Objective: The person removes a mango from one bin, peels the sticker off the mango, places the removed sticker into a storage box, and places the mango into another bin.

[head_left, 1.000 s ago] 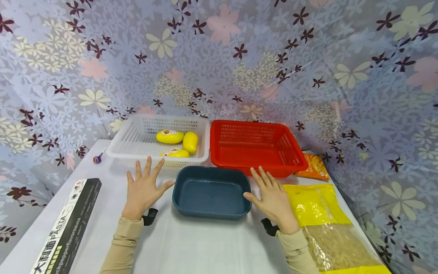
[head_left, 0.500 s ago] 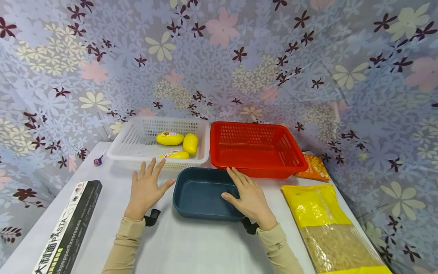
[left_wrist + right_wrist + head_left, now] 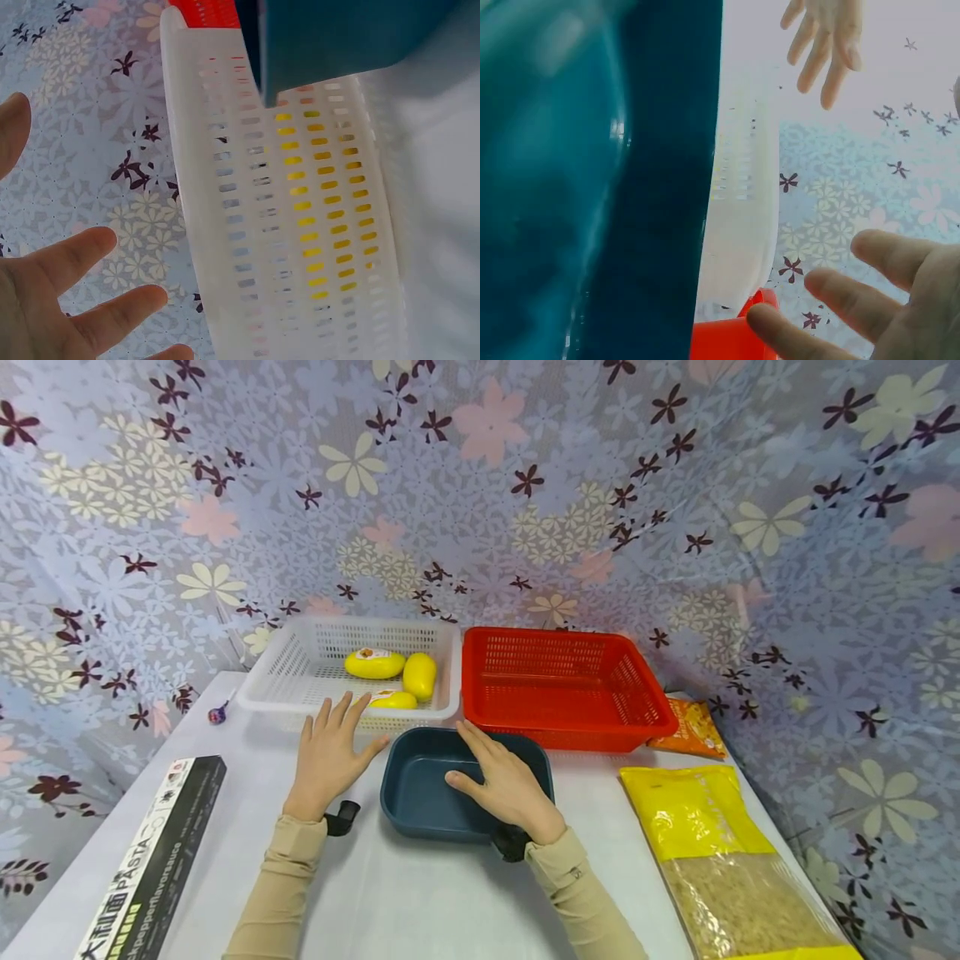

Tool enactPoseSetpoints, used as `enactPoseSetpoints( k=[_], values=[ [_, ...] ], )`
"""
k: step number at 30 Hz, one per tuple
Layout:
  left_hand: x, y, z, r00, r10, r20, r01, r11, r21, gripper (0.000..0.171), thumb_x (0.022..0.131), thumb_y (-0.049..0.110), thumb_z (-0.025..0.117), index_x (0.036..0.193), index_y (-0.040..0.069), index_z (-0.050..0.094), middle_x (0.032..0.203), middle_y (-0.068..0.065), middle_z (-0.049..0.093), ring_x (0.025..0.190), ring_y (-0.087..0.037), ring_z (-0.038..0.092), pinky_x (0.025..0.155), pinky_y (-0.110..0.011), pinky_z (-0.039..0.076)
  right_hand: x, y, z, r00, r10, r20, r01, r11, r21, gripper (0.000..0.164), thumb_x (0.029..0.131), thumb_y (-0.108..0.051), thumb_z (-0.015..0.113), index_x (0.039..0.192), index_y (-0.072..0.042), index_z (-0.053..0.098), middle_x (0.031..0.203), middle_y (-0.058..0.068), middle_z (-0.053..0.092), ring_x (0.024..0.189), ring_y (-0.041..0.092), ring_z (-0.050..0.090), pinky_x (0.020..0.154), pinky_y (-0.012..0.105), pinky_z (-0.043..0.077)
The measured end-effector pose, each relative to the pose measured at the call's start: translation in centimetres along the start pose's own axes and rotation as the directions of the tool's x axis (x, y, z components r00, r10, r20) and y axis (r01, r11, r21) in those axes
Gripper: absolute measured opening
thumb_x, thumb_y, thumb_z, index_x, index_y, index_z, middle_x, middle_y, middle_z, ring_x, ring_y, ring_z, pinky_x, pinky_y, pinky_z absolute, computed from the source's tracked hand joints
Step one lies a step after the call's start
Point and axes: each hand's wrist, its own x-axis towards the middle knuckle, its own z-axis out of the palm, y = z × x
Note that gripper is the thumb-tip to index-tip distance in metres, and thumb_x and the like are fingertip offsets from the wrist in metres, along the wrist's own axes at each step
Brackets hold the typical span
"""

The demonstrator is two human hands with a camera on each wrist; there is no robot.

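Note:
My left hand (image 3: 327,763) hovers with fingers spread, left of a dark blue rectangular tub (image 3: 420,785) and in front of the white basket. My right hand (image 3: 504,781) is held over that tub, fingers straight and holding nothing. Three yellow mangoes (image 3: 419,677), at least two with stickers, lie in the white mesh basket (image 3: 258,693); the front one is partly hidden by the basket rim. In the left wrist view, yellow shows through the slots of the basket wall (image 3: 285,225). The right wrist view has the tub wall (image 3: 667,165) close up, with the right fingers (image 3: 855,304) beside it.
A red mesh basket (image 3: 555,714) stands behind the tub. At right lie an orange snack packet (image 3: 686,727) and a yellow bag (image 3: 720,860) with a see-through window. A pasta box (image 3: 161,860) and a lollipop (image 3: 217,714) lie at left. A floral curtain (image 3: 480,527) hangs behind.
My right hand has moved left, from the tub's right edge to above its middle. My left hand has shifted slightly right and forward. The baskets, mangoes and tub stay in place.

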Motion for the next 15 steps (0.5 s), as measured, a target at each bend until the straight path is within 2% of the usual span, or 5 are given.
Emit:
enactPoseSetpoints(
  k=[9,15],
  values=[
    [2.2,0.1,-0.2,1.000,0.013,0.025,-0.012,0.998,-0.056,0.070,0.092,0.050,0.057,0.147,0.011,0.040,0.152,-0.023,0.037,0.141,-0.050,0.026,0.111,-0.070,0.017,2.3,-0.4,0.1,0.998,0.063,0.024,-0.065,0.990,0.124,0.082,0.093,-0.061,0.047,0.156,-0.019,0.017,0.163,0.003,0.020,0.146,0.031,0.030,0.114,0.056,0.030],
    [4.0,-0.3,-0.5,0.998,0.052,0.025,-0.050,0.994,-0.099,0.065,0.093,0.045,0.058,0.142,0.004,0.046,0.144,-0.023,0.048,0.136,-0.048,0.038,0.108,-0.067,0.028,3.5,-0.3,1.0,0.997,0.074,0.034,-0.079,0.982,0.171,0.089,0.091,-0.067,0.044,0.157,-0.016,0.015,0.163,0.005,0.018,0.146,0.031,0.029,0.115,0.055,0.030]
  ],
)
